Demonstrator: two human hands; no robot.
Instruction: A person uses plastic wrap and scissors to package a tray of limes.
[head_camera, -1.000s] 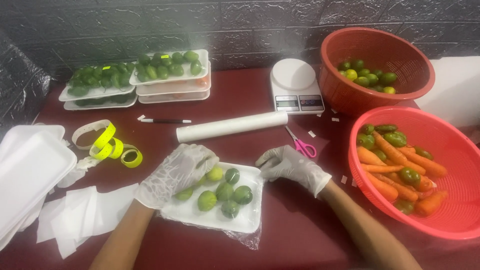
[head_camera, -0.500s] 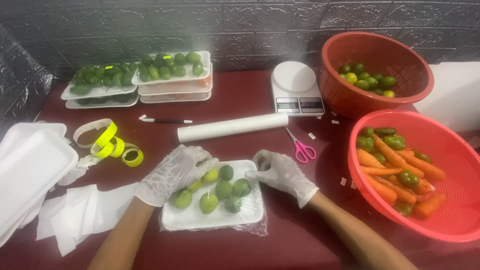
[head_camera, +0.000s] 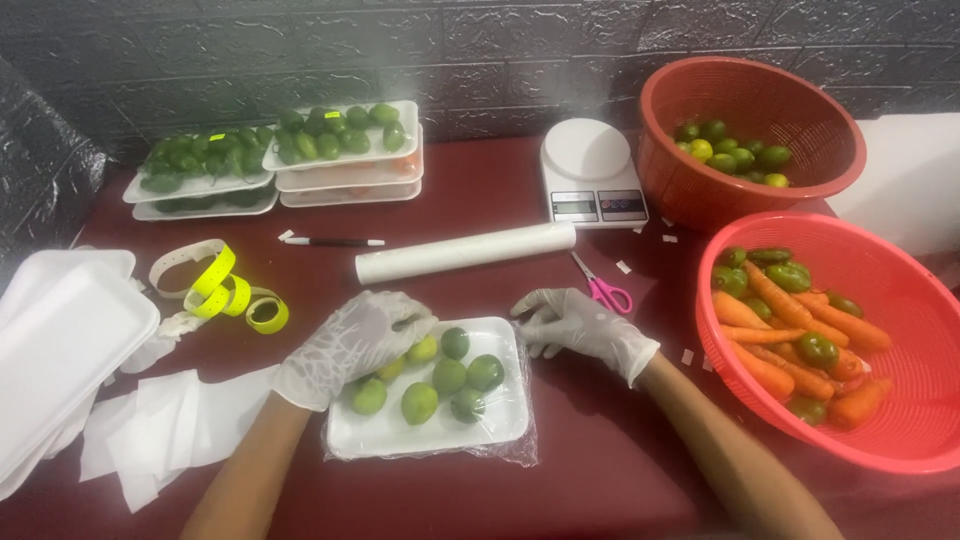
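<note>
A white foam tray (head_camera: 500, 425) holding several green limes (head_camera: 448, 376) lies on the dark red table, on a sheet of clear film (head_camera: 527, 447). My left hand (head_camera: 350, 343), in a clear glove, rests on the tray's left side over the limes. My right hand (head_camera: 580, 327), also gloved, lies at the tray's right edge with fingers touching the film there. Neither hand lifts anything.
A roll of clear film (head_camera: 465, 252), pink scissors (head_camera: 604, 291), a pen (head_camera: 335, 241) and a white scale (head_camera: 591, 172) lie behind. Two red baskets (head_camera: 845, 139) (head_camera: 900, 440) stand right, with limes, carrots and peppers. Filled trays (head_camera: 345, 155), yellow tape rolls (head_camera: 232, 296), empty foam trays (head_camera: 60, 340) sit left.
The tray of limes has shifted slightly with the film under it. My right hand slid down to the tray's right edge; my left hand stays on the limes.
</note>
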